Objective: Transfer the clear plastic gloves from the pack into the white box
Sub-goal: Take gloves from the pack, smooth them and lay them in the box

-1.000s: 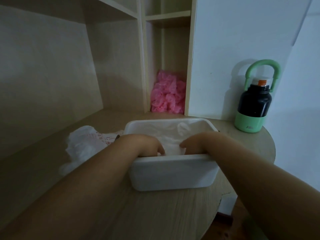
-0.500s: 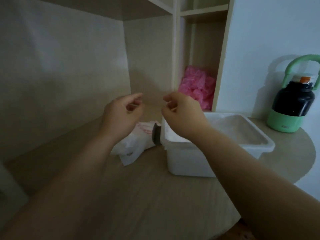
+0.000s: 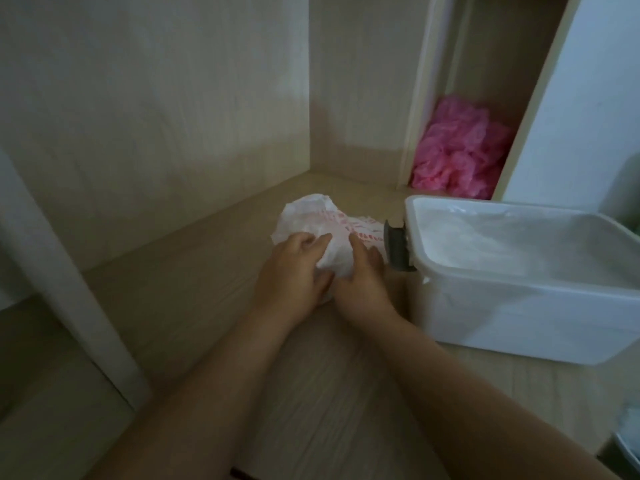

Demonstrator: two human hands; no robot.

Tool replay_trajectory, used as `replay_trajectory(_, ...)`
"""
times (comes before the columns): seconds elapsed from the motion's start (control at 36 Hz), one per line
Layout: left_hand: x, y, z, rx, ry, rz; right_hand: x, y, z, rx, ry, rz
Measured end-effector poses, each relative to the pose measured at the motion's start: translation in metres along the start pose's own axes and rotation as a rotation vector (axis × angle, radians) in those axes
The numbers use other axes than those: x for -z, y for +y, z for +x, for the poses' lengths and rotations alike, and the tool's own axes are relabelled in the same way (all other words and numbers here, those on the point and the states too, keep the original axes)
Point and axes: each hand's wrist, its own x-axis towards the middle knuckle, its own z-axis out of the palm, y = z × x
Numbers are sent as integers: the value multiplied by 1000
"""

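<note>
Both hands are on the crumpled white plastic pack with red print, which sits on the pale wooden desktop right under the fingers and pokes out just beyond them. The left hand has its fingers curled over the pack's left side with the thumb tucked against it, so it's gripping it. The right hand touches the left one at the thumbs, with its fingers lying fairly straight over the pack's right part. Honestly can't tell if it's pinching the plastic or just pressing on it. Just right of that hand is the open-topped rectangular white plastic box, with a dark grey clip on the end nearest the hand. Inside is a layer of clear plastic gloves, but it's dim and blurry, so single gloves don't read. The pack's near part is hidden under the hands, and the box's right end is cut off by the frame edge. Further off beyond the right hand, a bunch of crumpled pink plastic sits in a narrow shelf compartment.
</note>
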Motion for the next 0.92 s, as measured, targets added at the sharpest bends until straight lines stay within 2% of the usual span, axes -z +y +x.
replay_trajectory(0.14,-18,-5,7,-28,64,99,-2,14,16,24,-45,1)
replay_trajectory(0.33,-31,-16,2,-75,396,4,-9,30,32,36,3,-74)
replay_trajectory(0.47,-27,-18,1,23,444,-311,-16,32,31,81,-6,-143)
replay_trajectory(0.64,-21,-15,-4,187,451,-470,-12,31,26,106,-38,-134)
replay_trajectory(0.75,-14,-6,-3,385,424,-697,-11,30,23,115,-43,-135)
replay_trajectory(0.83,-4,-2,2,447,501,-779,-11,29,22,105,-47,-114)
replay_trajectory(0.92,12,-4,9,425,660,-764,-9,19,20,67,-70,-14)
